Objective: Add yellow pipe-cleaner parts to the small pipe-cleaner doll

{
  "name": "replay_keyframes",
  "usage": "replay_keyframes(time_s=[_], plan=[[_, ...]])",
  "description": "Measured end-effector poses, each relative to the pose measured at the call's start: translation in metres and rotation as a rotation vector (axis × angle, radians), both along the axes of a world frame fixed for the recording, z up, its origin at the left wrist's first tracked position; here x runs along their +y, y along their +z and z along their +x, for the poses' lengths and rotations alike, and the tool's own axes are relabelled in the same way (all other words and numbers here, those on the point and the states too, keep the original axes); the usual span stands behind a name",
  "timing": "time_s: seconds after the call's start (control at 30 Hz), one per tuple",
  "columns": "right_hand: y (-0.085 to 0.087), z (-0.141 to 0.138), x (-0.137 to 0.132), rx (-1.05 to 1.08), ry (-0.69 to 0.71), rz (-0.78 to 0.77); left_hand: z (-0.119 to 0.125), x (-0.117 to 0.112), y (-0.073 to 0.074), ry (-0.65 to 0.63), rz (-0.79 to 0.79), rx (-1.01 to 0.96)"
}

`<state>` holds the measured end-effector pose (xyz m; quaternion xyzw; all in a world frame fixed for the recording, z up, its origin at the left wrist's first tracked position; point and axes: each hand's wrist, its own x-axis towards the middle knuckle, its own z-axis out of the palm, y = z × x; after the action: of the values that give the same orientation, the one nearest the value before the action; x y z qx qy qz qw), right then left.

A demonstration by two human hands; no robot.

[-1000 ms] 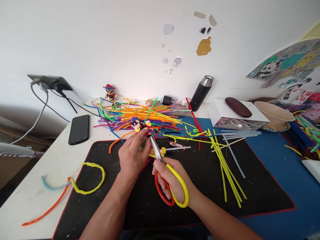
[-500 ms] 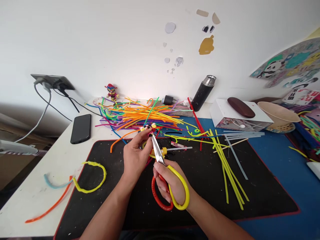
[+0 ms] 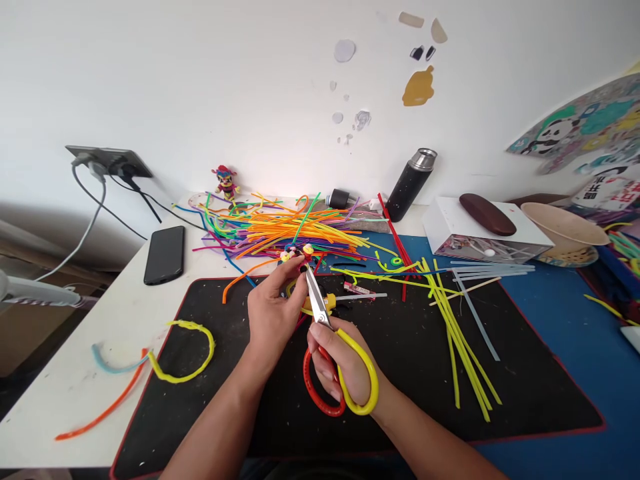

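Note:
My left hand (image 3: 274,303) is closed, pinching a small colourful figure (image 3: 296,253) with pale yellow, pink and dark bits; the fingers cover most of it. My right hand (image 3: 343,357) grips scissors (image 3: 318,303) with one red and one yellow handle loop. Their blades look nearly together and point up and away, tips against the figure by my left thumb. Behind the blades lies a yellow glue gun (image 3: 327,303) with a pale glue stick in its back. A small pink-and-white packet (image 3: 357,289) rests beside it.
Behind my hands lies a heap of coloured pipe cleaners (image 3: 295,230). Yellow pipe cleaners (image 3: 463,347) and clear glue sticks (image 3: 493,269) lie on the right; a yellow loop (image 3: 213,350) on the left. Around the black mat (image 3: 400,400) are a phone (image 3: 165,255), a black flask (image 3: 413,185) and a doll (image 3: 226,182).
The whole view has shifted slightly, with the background a little further right. Both hands keep their hold, and the scissor tips stay at the figure.

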<state>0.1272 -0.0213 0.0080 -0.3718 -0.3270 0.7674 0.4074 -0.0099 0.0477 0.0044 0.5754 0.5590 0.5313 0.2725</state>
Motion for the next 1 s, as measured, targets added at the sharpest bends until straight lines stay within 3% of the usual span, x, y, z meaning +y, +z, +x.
replay_keyframes(time_s=[0.13, 0.33, 0.7, 0.9, 1.0], plan=[[0.005, 0.001, -0.001, -0.056, -0.007, -0.005, -0.002, 0.000, -0.004, 0.021, 0.049, 0.141], [0.007, 0.000, -0.004, -0.089, -0.019, -0.008, -0.001, 0.000, -0.005, 0.014, 0.077, 0.179], [0.002, 0.000, -0.008, -0.160, -0.058, -0.025, -0.002, 0.003, -0.011, 0.011, 0.178, 0.374], [0.005, 0.009, -0.005, -0.156, -0.063, -0.030, -0.002, 0.004, -0.008, 0.014, 0.166, 0.390], [0.005, 0.011, -0.004, -0.102, -0.066, -0.022, -0.002, 0.003, -0.005, -0.004, 0.104, 0.303]])
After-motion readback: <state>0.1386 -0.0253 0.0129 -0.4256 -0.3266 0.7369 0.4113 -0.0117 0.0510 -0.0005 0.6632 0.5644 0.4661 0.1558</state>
